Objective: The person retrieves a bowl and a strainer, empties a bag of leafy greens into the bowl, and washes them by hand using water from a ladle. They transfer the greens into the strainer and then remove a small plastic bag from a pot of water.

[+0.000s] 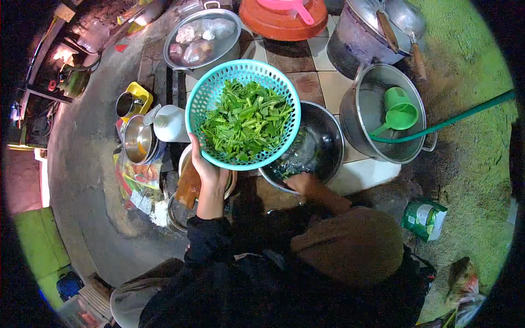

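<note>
My left hand (206, 168) grips the lower left rim of a turquoise colander (198, 146), thumb up along its side. Chopped green leaves and stems (246, 120) lie heaped inside it. The colander is held up, overlapping the left part of a dark metal basin (340, 146) of water. My right hand (301, 183) reaches into the near side of that basin, its fingers down in the water and mostly hidden. Small green bits show at the fingertips; whether the fingers hold any, I cannot make out.
Right of the basin stands a large pot (358, 117) with a green dipper (402, 116) and a green hose (465, 113). A lidded pot (176, 61) with bagged food, a red-brown lid (246, 19), a white bottle (170, 124) and metal bowls (131, 145) surround the work spot.
</note>
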Available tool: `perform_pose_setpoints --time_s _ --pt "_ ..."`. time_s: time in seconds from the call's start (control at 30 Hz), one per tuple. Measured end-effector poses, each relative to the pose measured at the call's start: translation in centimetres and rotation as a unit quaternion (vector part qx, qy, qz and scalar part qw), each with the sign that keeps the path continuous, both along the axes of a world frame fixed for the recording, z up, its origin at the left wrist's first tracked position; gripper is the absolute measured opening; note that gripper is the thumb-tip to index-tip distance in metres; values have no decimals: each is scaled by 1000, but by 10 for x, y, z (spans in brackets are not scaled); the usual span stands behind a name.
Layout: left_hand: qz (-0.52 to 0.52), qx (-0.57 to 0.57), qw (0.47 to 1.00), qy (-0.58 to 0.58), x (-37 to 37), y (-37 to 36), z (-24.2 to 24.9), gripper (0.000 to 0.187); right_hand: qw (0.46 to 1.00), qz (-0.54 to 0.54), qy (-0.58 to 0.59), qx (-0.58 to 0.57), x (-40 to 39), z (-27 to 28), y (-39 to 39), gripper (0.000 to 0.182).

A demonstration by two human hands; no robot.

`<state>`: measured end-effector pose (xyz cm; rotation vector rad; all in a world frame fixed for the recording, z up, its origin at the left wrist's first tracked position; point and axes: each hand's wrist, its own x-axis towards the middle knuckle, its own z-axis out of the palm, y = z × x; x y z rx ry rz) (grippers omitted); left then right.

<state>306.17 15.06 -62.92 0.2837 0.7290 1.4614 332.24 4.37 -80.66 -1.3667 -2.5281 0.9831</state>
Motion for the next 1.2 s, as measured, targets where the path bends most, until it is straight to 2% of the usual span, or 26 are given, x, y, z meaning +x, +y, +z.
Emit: perform_pose_setpoints --time_s 0.07,0.1,0.17,0.2,0.27,0.33,0.37,0.43,0.47,0.53,0.6,0.63,0.67,0.73,0.77,0.83,0.87,0.93,1.0,1.07,1.1,1.17,1.2 --pt "1 2 1000 -6 -1 0 3 57 982 98 65 145 28 -13 -3 41" --pt "-1 1 1000 -4 -1 -1 4 57 985 30 32 169 40 -12 3 36" --pt "-9 -1 1000 -19 -1 -1 0 57 985 -105 5 137 52 21 28 27" --pt "-11 -2 1000 -21 0 -2 -2 57 982 -171 13 84 54 67 45 23" --pt "-12 -3 1000 -4 0 -3 -4 58 948 -238 17 208 48 123 68 26" --pt "-15 -6 1000 -8 2 -4 -7 58 931 -237 50 274 30 198 84 28" --pt "-18 -8 1000 -10 4 -4 -7 58 930 -237 50 276 22 223 91 28" --pt "-23 -11 1000 -4 7 -5 -5 60 918 -305 142 212 4 259 105 26" --pt "-27 -16 1000 2 9 -6 -4 62 917 -306 143 213 -7 269 110 26" --pt "-32 -15 999 6 15 -9 -4 61 892 -268 282 229 -26 280 118 21" --pt "-38 -38 998 -21 22 -12 -2 62 915 -138 279 256 -38 260 129 20" --pt "-39 -37 998 -20 26 -13 -1 62 973 -126 149 124 -44 249 133 29" --pt "-43 -37 998 -26 29 -14 2 61 969 -98 59 220 -45 230 124 48" --pt "-52 -39 997 -36 32 -15 5 61 930 -120 -38 345 -48 227 115 62" --pt "-45 -43 997 -39 32 -14 4 61 931 -120 -38 344 -43 230 116 62" --pt "-40 -43 998 -37 29 -12 4 61 951 -151 128 239 -24 245 117 61" --pt "-37 -39 998 -36 27 -10 3 61 927 -196 247 202 -12 241 120 49" --pt "-26 -37 999 -15 22 -5 4 64 849 -323 417 25 18 224 125 37" --pt "-6 -7 1000 5 17 2 2 69 773 -438 459 -33 52 165 128 33" --pt "-3 1 1000 11 11 9 5 69 740 -533 356 -206 81 65 129 36" --pt "0 9 1000 17 9 11 6 69 741 -532 356 -205 74 64 121 36" --pt "13 7 1000 12 6 14 9 66 607 -623 373 -324 49 60 101 40" --pt "23 2 1000 8 4 15 9 63 606 -622 373 -326 41 51 107 40"
